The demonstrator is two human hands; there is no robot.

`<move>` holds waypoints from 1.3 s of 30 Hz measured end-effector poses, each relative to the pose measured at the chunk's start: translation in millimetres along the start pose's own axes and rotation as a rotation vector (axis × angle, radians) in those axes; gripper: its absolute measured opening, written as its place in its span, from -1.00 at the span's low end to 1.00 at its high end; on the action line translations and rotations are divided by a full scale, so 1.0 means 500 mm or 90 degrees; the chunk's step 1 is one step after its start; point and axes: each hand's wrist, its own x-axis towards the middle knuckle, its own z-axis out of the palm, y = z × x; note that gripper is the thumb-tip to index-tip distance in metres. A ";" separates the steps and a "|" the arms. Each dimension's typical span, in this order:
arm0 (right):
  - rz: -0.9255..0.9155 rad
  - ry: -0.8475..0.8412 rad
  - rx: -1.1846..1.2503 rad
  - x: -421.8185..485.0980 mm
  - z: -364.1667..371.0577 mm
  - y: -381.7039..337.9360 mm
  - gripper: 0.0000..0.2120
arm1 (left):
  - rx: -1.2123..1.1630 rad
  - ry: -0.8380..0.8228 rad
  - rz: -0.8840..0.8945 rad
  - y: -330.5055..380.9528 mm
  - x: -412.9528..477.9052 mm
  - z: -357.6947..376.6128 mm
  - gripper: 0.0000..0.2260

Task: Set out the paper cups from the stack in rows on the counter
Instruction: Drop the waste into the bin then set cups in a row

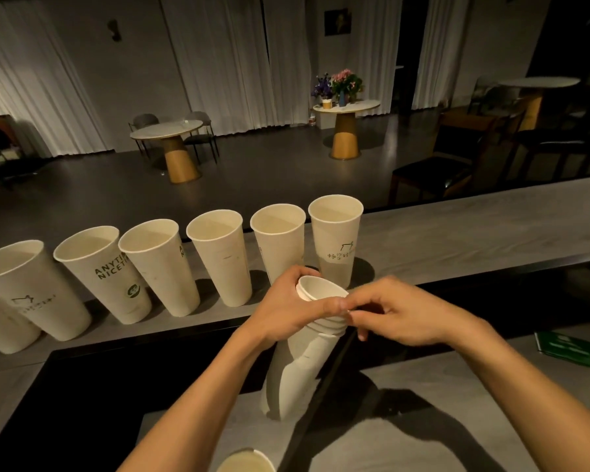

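Observation:
Several white paper cups stand upright in a row along the raised grey counter, from the far left to the cup with green print at the right end. A stack of nested cups stands on the lower surface in front of me. My left hand grips the stack near its top, fingers curled around the rims. My right hand pinches the rim of the top cup with thumb and fingertips.
Another cup rim shows at the bottom edge. A green booklet lies on the lower surface at the right. A dark recess lies below the counter. Round tables and chairs stand in the room beyond.

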 end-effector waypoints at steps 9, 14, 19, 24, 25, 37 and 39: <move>0.007 0.116 0.069 -0.032 -0.033 0.010 -0.87 | -0.056 -0.051 0.060 0.029 0.005 0.046 -0.35; 0.077 0.219 0.059 -0.045 -0.057 0.012 -0.85 | -0.039 -0.094 0.067 0.023 0.018 0.061 -0.38; 0.050 0.414 0.156 -0.052 -0.083 0.040 -0.77 | -0.015 -0.069 0.022 0.014 0.016 0.064 -0.30; 0.058 0.519 0.312 -0.039 -0.047 0.069 -0.41 | -0.051 -0.047 0.019 0.016 0.023 0.070 -0.37; 0.069 0.520 0.375 -0.036 -0.037 0.070 -0.28 | -0.060 -0.043 0.020 0.018 0.024 0.071 -0.38; 0.083 0.619 0.435 -0.018 -0.092 0.120 -0.19 | 0.041 -0.048 -0.034 0.009 0.028 0.066 -0.19; 0.153 0.610 0.326 -0.002 -0.099 0.134 -0.19 | 0.040 -0.053 -0.033 0.006 0.030 0.060 -0.21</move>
